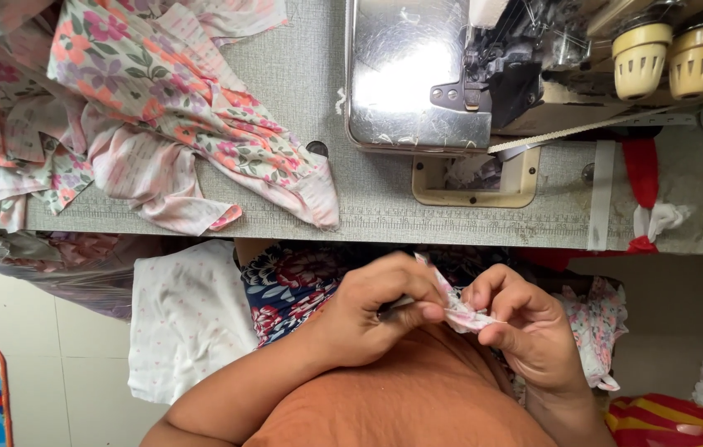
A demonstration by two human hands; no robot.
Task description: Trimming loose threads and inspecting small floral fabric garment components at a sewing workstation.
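Observation:
Both my hands meet over my lap, just below the table's front edge. My left hand (376, 310) pinches a small scrap of pink floral fabric (461, 313) between thumb and fingers. My right hand (525, 331) grips the same scrap from the other side, fingers curled around it. The piece is crumpled and partly hidden inside my fingers. A thin dark object seems to lie under my left thumb, too hidden to name.
A sewing machine (418, 83) with a shiny metal plate stands on the grey table (302, 74). A pile of floral fabric (144, 99) lies at the left. Thread cones (695, 58) stand at the top right. White cloth (186, 323) hangs below the table.

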